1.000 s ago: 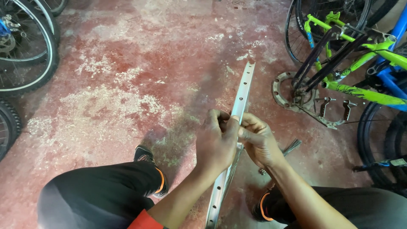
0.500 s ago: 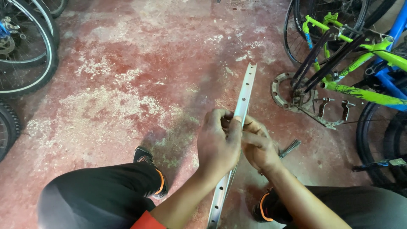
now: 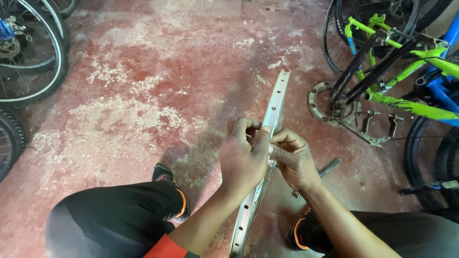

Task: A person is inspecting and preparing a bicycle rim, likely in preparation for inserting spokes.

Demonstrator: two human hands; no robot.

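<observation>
A bare silver bicycle rim (image 3: 277,98) stands on edge between my knees, seen edge-on, with spoke holes along its channel. My left hand (image 3: 245,157) wraps over the rim from the left, thumb and fingers pinched at its inner face. My right hand (image 3: 292,160) meets it from the right, fingertips pinched on something small at the rim that I cannot make out. A bundle of loose metal spokes (image 3: 330,166) lies on the floor just right of my right hand.
A worn red concrete floor (image 3: 143,86) lies ahead. A green bicycle frame (image 3: 411,105) with crank and pedals stands at the right, beside a blue frame (image 3: 444,93). Bicycle wheels (image 3: 33,71) lean at the left. My shoes (image 3: 167,177) rest beside the rim.
Both hands have shifted slightly along the rim and closed tighter together; the rim itself stays in about the same place.
</observation>
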